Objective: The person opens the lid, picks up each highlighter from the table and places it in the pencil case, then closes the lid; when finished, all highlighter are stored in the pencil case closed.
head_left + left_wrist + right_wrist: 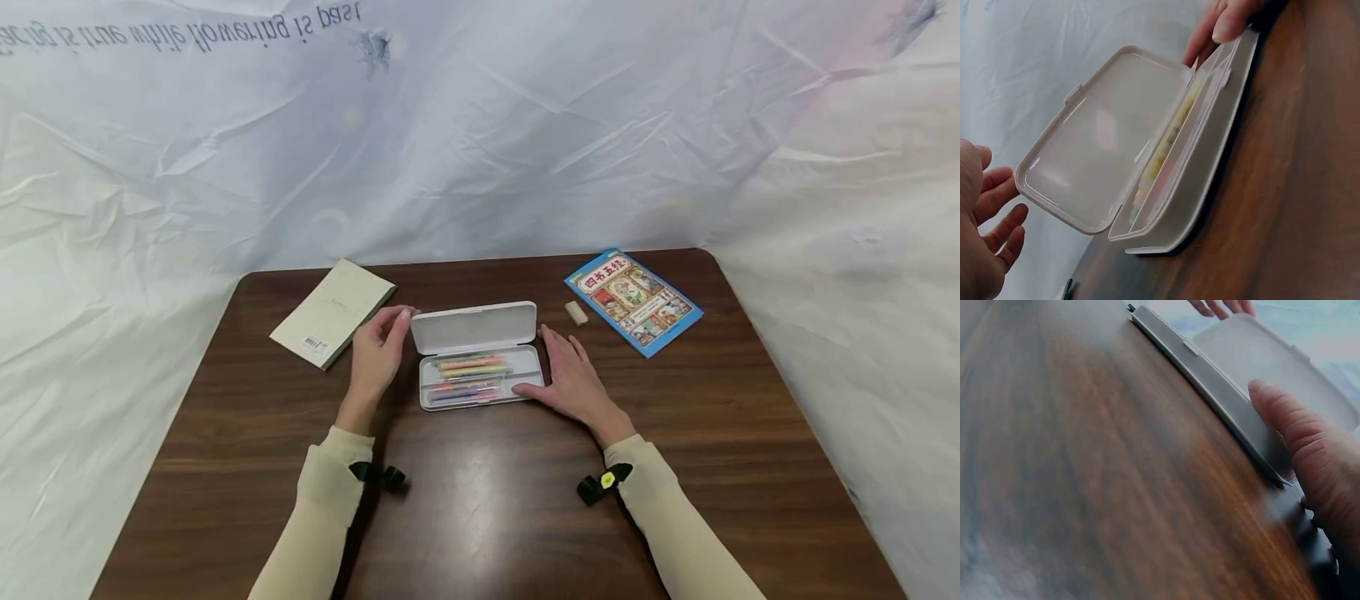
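A white pencil case (480,398) lies on the table with its lid (476,328) raised and tilted back at the hinge. Pens and highlighters (471,367) in several colours fill its two long compartments. My left hand (378,354) is at the lid's left edge; in the left wrist view its loosely bent fingers (1000,187) reach right up to the lid's rim. The right hand (573,379) holds the case's right end, thumb (1279,409) over the front rim and the fingers along the far side.
To the left, a cream notebook (333,312) with a barcode lies close beside the left hand. A small eraser (576,313) and a blue-bordered picture book (633,302) lie behind the right hand. Wrinkled pale cloth (480,167) hangs around the dark wooden table (480,517).
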